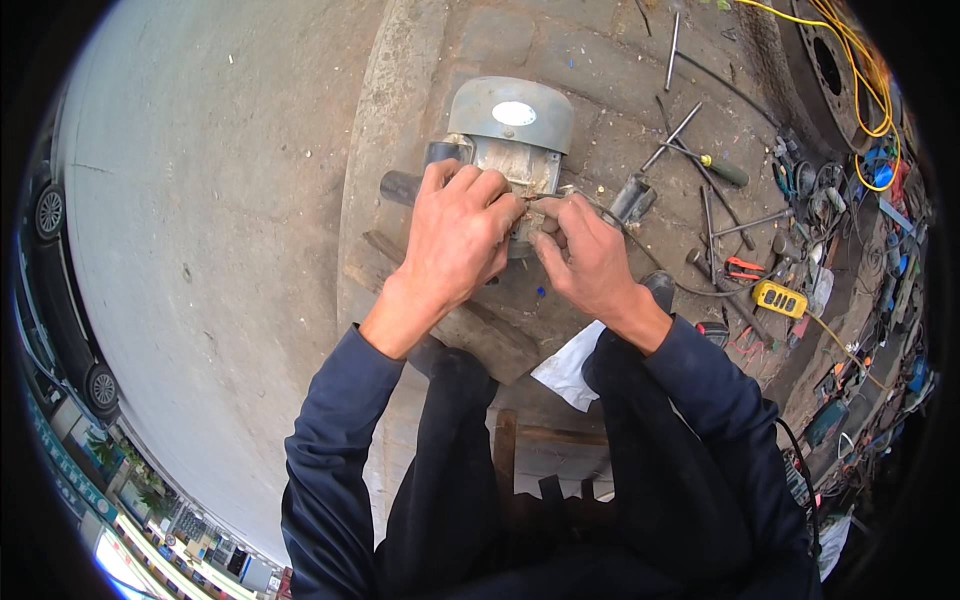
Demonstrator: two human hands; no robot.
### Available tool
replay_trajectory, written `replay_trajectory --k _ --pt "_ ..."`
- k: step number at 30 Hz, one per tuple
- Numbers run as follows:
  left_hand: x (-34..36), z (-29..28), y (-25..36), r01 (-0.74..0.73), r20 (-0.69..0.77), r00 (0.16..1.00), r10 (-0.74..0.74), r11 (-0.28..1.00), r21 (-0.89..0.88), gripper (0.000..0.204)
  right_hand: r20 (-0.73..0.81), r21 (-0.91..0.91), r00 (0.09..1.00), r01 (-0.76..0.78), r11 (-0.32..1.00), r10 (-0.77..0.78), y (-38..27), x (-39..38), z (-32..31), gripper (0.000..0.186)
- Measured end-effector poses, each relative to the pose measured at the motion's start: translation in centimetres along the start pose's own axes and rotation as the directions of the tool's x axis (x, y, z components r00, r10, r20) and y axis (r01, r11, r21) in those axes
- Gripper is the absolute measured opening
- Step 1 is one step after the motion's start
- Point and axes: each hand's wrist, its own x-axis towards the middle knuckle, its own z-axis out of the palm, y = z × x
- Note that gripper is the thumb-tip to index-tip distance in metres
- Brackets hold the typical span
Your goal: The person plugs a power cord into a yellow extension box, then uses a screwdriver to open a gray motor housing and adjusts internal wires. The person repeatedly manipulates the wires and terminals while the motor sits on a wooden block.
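A grey electric motor (510,110) with a rounded end cover and a white oval label sits on the paved ground before me. My left hand (455,232) is closed over its near side, with thumb and fingertips pinched at a thin wire. Close beside it, my right hand (590,255) has its fingers curled and pinches the end of a dark cable (612,218), which runs off to the right. The two sets of fingertips almost meet above the motor. What lies under my left palm is hidden, and the fine wire ends are too small to make out.
To the right lie T-handled tools (672,50), a screwdriver (725,170), a hammer (700,262), orange-handled pliers (743,268) and a yellow power strip (780,298). A wooden block (485,340) and white paper (572,368) lie near my feet. Parked cars (60,270) stand far left.
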Motion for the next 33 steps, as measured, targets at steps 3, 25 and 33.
replay_trajectory --k 3,25,33 --pt "0.2 0.0 -0.1 -0.002 -0.004 1.000 0.002 1.000 -0.005 0.014 -0.030 -0.216 0.957 0.275 0.937 -0.288 0.6 0.3 0.1 0.032" --pt "-0.6 0.2 -0.3 -0.006 -0.008 1.000 0.006 1.000 0.012 0.025 0.016 0.188 0.971 -0.238 0.953 0.239 -0.7 1.2 0.9 0.016" --pt "-1.0 0.6 0.0 -0.011 -0.019 1.000 0.012 0.999 0.053 0.026 0.423 0.525 0.644 -0.747 0.408 0.637 -0.8 2.4 -0.4 0.018"
